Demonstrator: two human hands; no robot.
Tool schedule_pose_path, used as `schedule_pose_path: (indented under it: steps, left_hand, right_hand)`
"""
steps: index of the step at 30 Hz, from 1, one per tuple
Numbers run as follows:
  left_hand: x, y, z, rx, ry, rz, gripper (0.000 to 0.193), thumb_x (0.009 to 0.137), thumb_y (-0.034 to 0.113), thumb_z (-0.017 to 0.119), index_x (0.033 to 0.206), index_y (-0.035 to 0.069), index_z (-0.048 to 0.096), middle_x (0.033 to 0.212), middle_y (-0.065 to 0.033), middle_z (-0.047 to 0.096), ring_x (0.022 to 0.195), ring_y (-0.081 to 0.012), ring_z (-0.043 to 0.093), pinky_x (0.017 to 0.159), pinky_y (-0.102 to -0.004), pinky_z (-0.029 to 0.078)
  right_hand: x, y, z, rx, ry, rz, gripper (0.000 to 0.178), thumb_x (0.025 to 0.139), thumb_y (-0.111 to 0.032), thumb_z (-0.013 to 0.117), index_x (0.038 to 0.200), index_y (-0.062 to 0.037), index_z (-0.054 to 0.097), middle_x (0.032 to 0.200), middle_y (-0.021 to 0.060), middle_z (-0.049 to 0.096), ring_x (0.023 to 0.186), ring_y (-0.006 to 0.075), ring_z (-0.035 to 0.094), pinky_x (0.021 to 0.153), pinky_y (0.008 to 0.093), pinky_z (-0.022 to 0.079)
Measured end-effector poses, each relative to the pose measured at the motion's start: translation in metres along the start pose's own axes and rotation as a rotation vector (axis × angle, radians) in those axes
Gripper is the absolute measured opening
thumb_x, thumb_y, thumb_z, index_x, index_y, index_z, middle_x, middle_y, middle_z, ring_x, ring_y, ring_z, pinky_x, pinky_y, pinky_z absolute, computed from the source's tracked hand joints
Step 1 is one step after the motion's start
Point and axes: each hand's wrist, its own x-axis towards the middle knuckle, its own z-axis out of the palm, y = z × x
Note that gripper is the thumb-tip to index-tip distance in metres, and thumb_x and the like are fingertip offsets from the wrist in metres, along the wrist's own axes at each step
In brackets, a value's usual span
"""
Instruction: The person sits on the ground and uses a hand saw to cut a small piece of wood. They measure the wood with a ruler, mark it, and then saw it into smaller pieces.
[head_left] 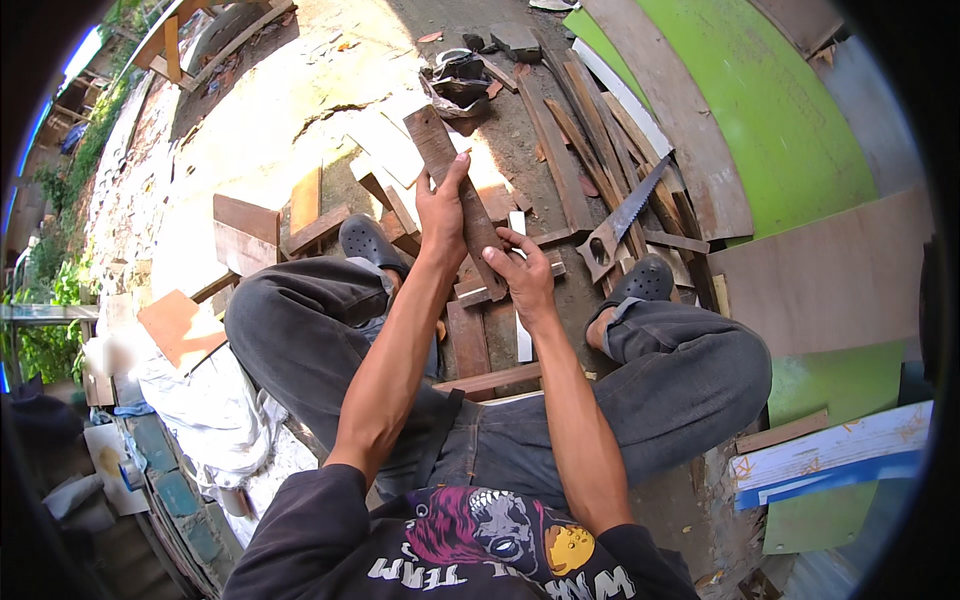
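Observation:
A dark brown wooden board [436, 145], narrow and flat, is held up in front of me between both hands, its far end tilted toward the left. My left hand [441, 213] wraps round its middle from the left side, thumb over the face. Lower down, my right hand [525, 272] grips the board's near end from the right, thumb on top. Beneath it, wooden offcuts [468, 335] and a thin white strip [523, 335] lie on the ground between my feet. A handsaw [622, 222] with a wooden handle rests to the right, near my right shoe.
Long wooden strips [553, 150] lie in a pile ahead to the right, beside green panels [760, 110]. Block-like wood pieces [246, 232] are scattered left of my left shoe. A black plastic bag [455, 85] sits farther ahead. White cloth sacks [205, 410] lie at my left.

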Motion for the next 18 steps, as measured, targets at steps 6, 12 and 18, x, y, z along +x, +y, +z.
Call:
schedule_pose_path:
  steps: [6,12,18]
  left_hand:
    - [-0.007,-0.014,-0.005,-0.244,-0.186,-0.04,0.044,0.095,0.037,0.07,0.12,0.005,0.054,0.09,-0.0066,0.062,0.071,-0.0155,0.063,0.061,-0.0309,0.055]
    - [-0.007,-0.028,-0.004,-0.636,-0.392,-0.225,0.067,0.1,0.069,0.042,0.114,0.006,0.062,0.087,-0.0069,0.067,0.07,-0.0168,0.067,0.059,-0.0313,0.057]
    - [-0.012,-0.026,-0.004,-0.494,-0.33,-0.202,0.079,0.101,0.072,0.026,0.121,0.004,0.06,0.094,-0.0062,0.066,0.081,-0.0164,0.065,0.07,-0.0319,0.055]
  right_hand:
    - [-0.003,0.008,-0.017,-0.257,0.019,-0.192,0.065,0.082,-0.02,0.085,0.131,0.0075,0.052,0.123,0.0135,0.056,0.113,0.0223,0.061,0.099,0.0339,0.051]
    - [-0.017,-0.001,-0.018,-0.601,0.122,-0.453,0.06,0.077,-0.013,0.088,0.126,0.0043,0.058,0.121,0.0132,0.052,0.114,0.0242,0.06,0.099,0.0356,0.052]
    - [-0.022,0.002,-0.02,-0.388,0.088,-0.361,0.06,0.079,-0.005,0.085,0.129,0.0057,0.053,0.125,0.0106,0.05,0.118,0.0223,0.057,0.104,0.0346,0.048]
